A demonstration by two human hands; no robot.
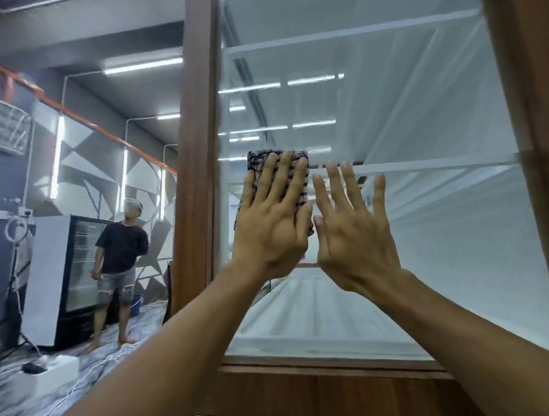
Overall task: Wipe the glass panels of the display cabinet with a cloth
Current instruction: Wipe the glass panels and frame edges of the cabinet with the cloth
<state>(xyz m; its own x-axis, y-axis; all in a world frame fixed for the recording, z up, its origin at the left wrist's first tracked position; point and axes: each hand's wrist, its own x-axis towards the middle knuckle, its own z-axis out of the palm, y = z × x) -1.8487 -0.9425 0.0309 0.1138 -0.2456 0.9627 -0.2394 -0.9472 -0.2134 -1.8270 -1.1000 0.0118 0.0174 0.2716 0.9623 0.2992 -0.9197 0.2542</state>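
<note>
Splayed fingers [276, 179] flat on cloth [258, 164]

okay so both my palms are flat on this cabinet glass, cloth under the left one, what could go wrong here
1. The bare right hand lies spread on the glass panel and will likely leave smears.
2. The left hand only presses the cloth flat, ungripped; it could slip and drop.
3. Leaning on both palms loads the panel.

no readable text, labels, brands, numbers or signs anywhere
</note>
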